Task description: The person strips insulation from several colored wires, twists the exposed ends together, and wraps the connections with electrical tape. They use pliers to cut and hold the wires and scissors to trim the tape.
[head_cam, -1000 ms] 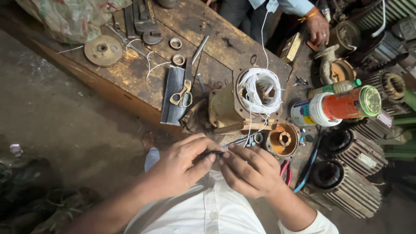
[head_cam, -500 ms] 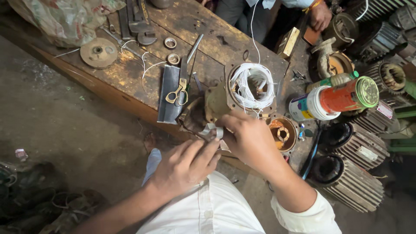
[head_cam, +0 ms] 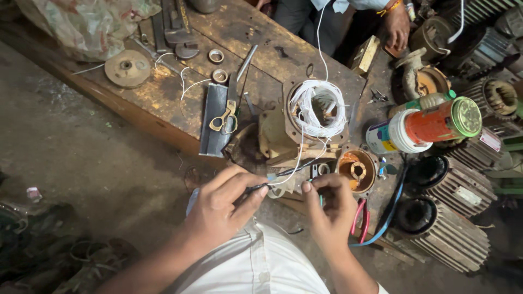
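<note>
Off the wooden workbench's (head_cam: 272,49) near edge, left hand (head_cam: 220,209) and right hand (head_cam: 329,209) each pinch a dark wire (head_cam: 283,175) beside the white-wound motor stator (head_cam: 316,111).

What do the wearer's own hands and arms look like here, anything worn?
Both hands are bare: left hand, right hand. No gloves, rings, watch or bracelet show. Forearms are uncovered to the frame's bottom edge, so no sleeves are visible. A white garment lies between the arms.
</note>
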Demonstrator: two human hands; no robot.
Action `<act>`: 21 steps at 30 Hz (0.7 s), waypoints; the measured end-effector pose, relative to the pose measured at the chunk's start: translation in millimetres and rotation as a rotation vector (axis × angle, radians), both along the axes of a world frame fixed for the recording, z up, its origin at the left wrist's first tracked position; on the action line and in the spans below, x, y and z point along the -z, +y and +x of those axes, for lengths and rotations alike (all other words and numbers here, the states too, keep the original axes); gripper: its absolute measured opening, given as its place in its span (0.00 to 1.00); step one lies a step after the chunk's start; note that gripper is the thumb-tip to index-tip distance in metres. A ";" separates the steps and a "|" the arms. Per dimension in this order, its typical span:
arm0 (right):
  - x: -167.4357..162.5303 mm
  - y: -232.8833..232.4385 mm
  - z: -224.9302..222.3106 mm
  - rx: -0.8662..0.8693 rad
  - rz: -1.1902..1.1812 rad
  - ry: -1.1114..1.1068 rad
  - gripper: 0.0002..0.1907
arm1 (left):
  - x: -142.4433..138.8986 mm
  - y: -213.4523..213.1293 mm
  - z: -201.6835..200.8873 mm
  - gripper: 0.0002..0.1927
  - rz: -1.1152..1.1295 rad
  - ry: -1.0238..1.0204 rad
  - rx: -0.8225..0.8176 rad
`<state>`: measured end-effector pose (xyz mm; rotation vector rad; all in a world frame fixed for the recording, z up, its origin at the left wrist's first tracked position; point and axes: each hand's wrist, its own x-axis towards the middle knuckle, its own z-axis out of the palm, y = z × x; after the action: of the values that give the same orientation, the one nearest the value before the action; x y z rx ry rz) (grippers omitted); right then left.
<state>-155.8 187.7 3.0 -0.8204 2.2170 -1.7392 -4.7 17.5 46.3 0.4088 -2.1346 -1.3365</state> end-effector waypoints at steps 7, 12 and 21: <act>3.2 -10.5 8.5 -0.486 -0.074 -0.410 0.15 | 7.3 -1.9 0.0 0.10 0.022 -0.031 0.036; 14.7 -6.0 11.7 -0.417 0.240 -0.011 0.09 | 14.5 -2.6 2.0 0.11 0.101 -0.046 0.075; 11.3 27.0 -20.5 -0.757 0.666 0.390 0.13 | 15.1 -13.4 1.7 0.10 0.502 -0.080 0.052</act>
<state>-176.3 214.8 -8.2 -1.5955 2.0429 -0.4854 -2.9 4.1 31.2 0.6146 -1.8621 -1.9161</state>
